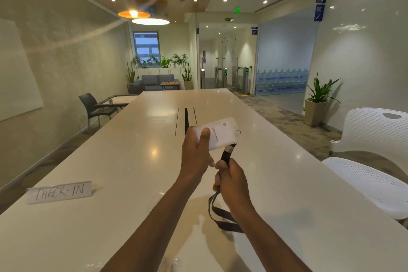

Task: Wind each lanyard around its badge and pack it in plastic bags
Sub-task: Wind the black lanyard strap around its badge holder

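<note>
Holding the badge (217,133) in its grip, left hand (195,154) aloft; right hand (229,178) pinches the lanyard (220,216) above the bench (110,150).

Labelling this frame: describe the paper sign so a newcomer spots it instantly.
Start at the long cream table running down the room. On its near left part, left of the person's left hand, stands a folded white paper sign. It is the only item there with handwriting, reading "CHECK-IN"; the badge is held up, not lying on the table.
</note>
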